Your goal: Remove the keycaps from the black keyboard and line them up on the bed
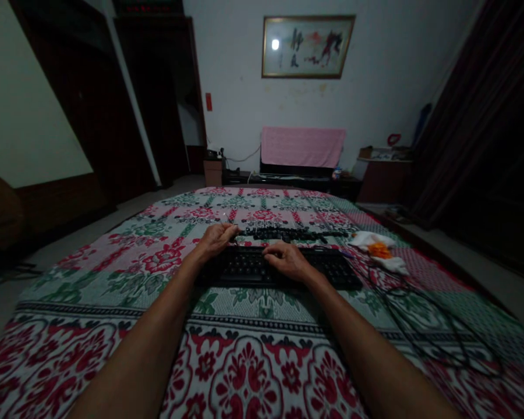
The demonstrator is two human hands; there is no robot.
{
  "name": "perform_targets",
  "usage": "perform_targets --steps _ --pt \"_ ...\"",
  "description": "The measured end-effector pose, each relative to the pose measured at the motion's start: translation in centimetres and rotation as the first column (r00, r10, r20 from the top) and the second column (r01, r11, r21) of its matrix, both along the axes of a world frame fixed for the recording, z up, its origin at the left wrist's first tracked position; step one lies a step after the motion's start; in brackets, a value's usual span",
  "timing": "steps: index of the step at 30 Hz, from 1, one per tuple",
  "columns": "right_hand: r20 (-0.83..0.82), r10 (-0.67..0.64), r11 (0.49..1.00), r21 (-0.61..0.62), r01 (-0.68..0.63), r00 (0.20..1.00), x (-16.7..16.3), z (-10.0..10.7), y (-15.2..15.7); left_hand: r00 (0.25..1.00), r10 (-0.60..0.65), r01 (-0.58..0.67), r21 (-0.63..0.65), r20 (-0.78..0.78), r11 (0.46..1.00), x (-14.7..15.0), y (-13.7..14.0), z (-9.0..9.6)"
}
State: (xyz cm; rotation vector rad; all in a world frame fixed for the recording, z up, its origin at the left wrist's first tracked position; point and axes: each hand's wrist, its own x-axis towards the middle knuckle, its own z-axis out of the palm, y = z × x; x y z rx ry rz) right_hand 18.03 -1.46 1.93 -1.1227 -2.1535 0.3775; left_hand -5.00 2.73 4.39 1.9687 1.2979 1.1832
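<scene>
A black computer keyboard (247,269) lies on the patterned bedspread in front of me. My left hand (218,240) is at its upper left edge, thumb and fingers pinched together. Whatever is between them is too small and dark to make out. My right hand (288,260) rests over the keyboard's middle, fingers curled and thumb close to the index finger near the keys. I cannot tell what, if anything, it pinches. Just behind the keyboard lies a row of loose black keycaps (283,234), partly spread to the right.
A white cloth with an orange patch (381,250) lies right of the keyboard. Black cable (402,314) loops over the bedspread (248,372) at the right. Beyond the bed stand a low cabinet and a screen under a pink cloth (303,146).
</scene>
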Motion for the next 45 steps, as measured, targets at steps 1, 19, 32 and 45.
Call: perform_targets --steps 1,19,32,45 --pt "-0.005 0.004 1.0 -0.008 -0.004 1.0 0.0 -0.1 -0.3 1.0 -0.013 0.013 -0.002 0.015 1.0 0.1 -0.1 0.1" --pt "0.168 -0.035 0.999 0.042 0.029 0.985 -0.7 -0.8 -1.1 0.976 0.203 -0.208 0.073 0.076 0.975 0.2 -2.7 -2.8" --pt "0.131 -0.022 0.999 -0.027 0.025 0.991 -0.6 -0.4 -0.7 0.977 0.199 -0.205 0.083 0.073 0.975 -0.1 -2.6 -2.8" --pt "0.163 -0.055 0.996 -0.065 0.066 0.985 -1.1 -1.1 -0.3 0.969 0.238 -0.244 0.086 0.067 0.966 -0.3 -2.6 -2.6"
